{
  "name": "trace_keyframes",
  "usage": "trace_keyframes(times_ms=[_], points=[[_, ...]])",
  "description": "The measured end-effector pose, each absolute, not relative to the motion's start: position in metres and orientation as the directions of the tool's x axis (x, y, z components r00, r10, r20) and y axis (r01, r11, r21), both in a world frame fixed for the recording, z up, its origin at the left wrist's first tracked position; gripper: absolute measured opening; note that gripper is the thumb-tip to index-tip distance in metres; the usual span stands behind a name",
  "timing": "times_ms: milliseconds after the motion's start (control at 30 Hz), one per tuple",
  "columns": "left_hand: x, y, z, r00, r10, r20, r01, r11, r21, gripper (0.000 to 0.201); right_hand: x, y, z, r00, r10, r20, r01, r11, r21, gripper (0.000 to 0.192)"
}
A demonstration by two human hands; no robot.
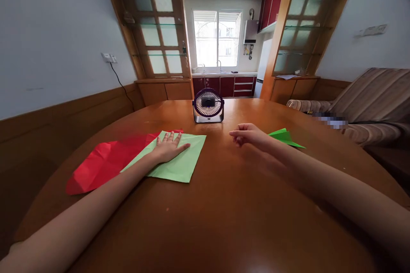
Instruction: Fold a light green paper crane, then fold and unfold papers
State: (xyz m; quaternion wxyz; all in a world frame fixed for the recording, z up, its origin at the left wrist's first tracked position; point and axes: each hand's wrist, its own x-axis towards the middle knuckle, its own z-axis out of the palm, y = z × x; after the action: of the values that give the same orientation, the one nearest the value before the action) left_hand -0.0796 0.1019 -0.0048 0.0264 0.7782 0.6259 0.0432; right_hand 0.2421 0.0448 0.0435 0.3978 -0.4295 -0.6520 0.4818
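My left hand (pixel 168 148) lies flat with its fingers spread on a light green sheet of paper (pixel 176 170). The sheet shows creases and partly covers a larger, crumpled red sheet of paper (pixel 102 164). Over the wooden table, right of the green sheet, my right hand (pixel 248 135) is closed, with its fingers curled in and the thumb near them. I see nothing between those fingers. Just beyond my right forearm rests a bright green folded paper (pixel 285 137), shaped like a paper plane. The forearm hides part of it.
A small dark desk fan (pixel 209 106) stands at the far middle of the wooden table (pixel 218 222). A striped sofa (pixel 368 102) is to the right. Wooden shelves frame a kitchen with a window behind. A black cord (pixel 120 82) hangs from the left wall socket.
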Motion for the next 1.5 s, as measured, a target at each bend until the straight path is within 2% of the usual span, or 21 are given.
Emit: trace_keyframes(times_ms=[67, 133, 167, 233, 300, 400, 433, 533, 600, 667, 700, 767, 833, 900, 967, 1033, 1133, 1200, 1300, 1400, 1500], points=[[-0.080, 0.099, -0.004, 0.269, 0.963, 0.005, 0.956, -0.268, 0.122, 0.089, 0.263, 0.053, 0.056, -0.395, 0.912, 0.109, 0.430, 0.288, -0.855, 0.030], [-0.078, 0.093, -0.002, 0.366, 0.930, 0.009, 0.920, -0.364, 0.148, 0.088, 0.292, 0.063, 0.066, -0.375, 0.916, 0.141, 0.721, 0.384, -0.577, 0.021], [-0.077, 0.090, -0.001, 0.418, 0.908, 0.013, 0.895, -0.414, 0.166, 0.087, 0.307, 0.068, 0.069, -0.341, 0.928, 0.148, 0.825, 0.372, -0.426, 0.022], [-0.074, 0.083, 0.001, 0.505, 0.863, 0.017, 0.845, -0.499, 0.194, 0.085, 0.337, 0.075, 0.071, -0.286, 0.953, 0.094, 0.931, 0.300, -0.210, 0.036], [-0.072, 0.076, 0.003, 0.545, 0.838, 0.025, 0.817, -0.537, 0.210, 0.082, 0.362, 0.079, 0.069, -0.228, 0.974, -0.001, 0.967, 0.226, -0.121, 0.044], [-0.070, 0.068, 0.006, 0.565, 0.820, 0.092, 0.790, -0.570, 0.224, 0.072, 0.381, 0.078, 0.066, -0.132, 0.976, -0.175, 0.979, 0.101, -0.176, 0.038], [-0.070, 0.065, 0.007, 0.578, 0.803, 0.143, 0.771, -0.595, 0.229, 0.068, 0.382, 0.077, 0.067, -0.124, 0.973, -0.196, 0.978, 0.086, -0.192, 0.029], [-0.066, 0.059, 0.010, 0.616, 0.716, 0.328, 0.672, -0.695, 0.255, 0.050, 0.368, 0.072, 0.073, -0.162, 0.972, -0.170, 0.964, 0.120, -0.237, 0.007], [-0.060, 0.053, 0.012, 0.620, 0.674, 0.402, 0.580, -0.739, 0.344, 0.031, 0.342, 0.066, 0.075, -0.254, 0.955, -0.151, 0.920, 0.190, -0.344, 0.004], [-0.052, 0.045, 0.013, 0.597, 0.678, 0.429, 0.471, -0.729, 0.496, 0.019, 0.304, 0.058, 0.070, -0.447, 0.894, -0.032, 0.629, 0.289, -0.722, 0.017], [-0.047, 0.040, 0.014, 0.561, 0.701, 0.441, 0.420, -0.700, 0.578, 0.019, 0.283, 0.053, 0.065, -0.500, 0.865, 0.038, 0.456, 0.300, -0.838, 0.023], [-0.036, 0.030, 0.017, 0.493, 0.746, 0.447, 0.303, -0.629, 0.716, 0.031, 0.240, 0.045, 0.050, -0.477, 0.865, 0.155, 0.147, 0.253, -0.956, 0.029], [-0.027, 0.023, 0.018, 0.484, 0.772, 0.412, 0.136, -0.532, 0.836, 0.046, 0.205, 0.039, 0.032, -0.482, 0.862, 0.157, -0.058, 0.148, -0.987, 0.032], [-0.020, 0.020, 0.017, 0.452, 0.811, 0.371, -0.039, -0.397, 0.917, 0.035, 0.182, 0.037, 0.017, -0.465, 0.873, 0.147, -0.204, 0.056, -0.977, 0.033], [-0.016, 0.023, 0.014, 0.383, 0.872, 0.305, -0.149, -0.267, 0.952, 0.025, 0.172, 0.035, 0.008, -0.438, 0.891, 0.124, -0.225, 0.025, -0.974, 0.032], [-0.015, 0.027, 0.010, 0.324, 0.918, 0.229, -0.229, -0.159, 0.960, 0.026, 0.172, 0.031, 0.006, -0.393, 0.912, 0.117, -0.265, 0.009, -0.964, 0.033], [-0.016, 0.032, 0.007, 0.231, 0.961, 0.149, -0.329, -0.067, 0.942, 0.031, 0.177, 0.024, 0.008, -0.422, 0.897, 0.135, -0.319, -0.007, -0.948, 0.046], [-0.017, 0.034, 0.007, 0.190, 0.973, 0.132, -0.372, -0.053, 0.927, 0.033, 0.179, 0.020, 0.007, -0.434, 0.885, 0.168, -0.289, 0.040, -0.957, 0.037], [-0.019, 0.035, 0.008, 0.179, 0.977, 0.119, -0.400, -0.039, 0.916, 0.032, 0.179, 0.020, 0.003, -0.346, 0.921, 0.178, -0.275, 0.082, -0.958, 0.029], [-0.020, 0.036, 0.008, 0.239, 0.968, 0.077, -0.379, 0.020, 0.925, 0.029, 0.180, 0.027, -0.002, -0.193, 0.969, 0.155, -0.354, 0.079, -0.932, 0.030], [-0.020, 0.036, 0.007, 0.275, 0.959, 0.064, -0.350, 0.038, 0.936, 0.031, 0.182, 0.033, -0.004, -0.104, 0.984, 0.147, -0.364, 0.100, -0.926, 0.033]])
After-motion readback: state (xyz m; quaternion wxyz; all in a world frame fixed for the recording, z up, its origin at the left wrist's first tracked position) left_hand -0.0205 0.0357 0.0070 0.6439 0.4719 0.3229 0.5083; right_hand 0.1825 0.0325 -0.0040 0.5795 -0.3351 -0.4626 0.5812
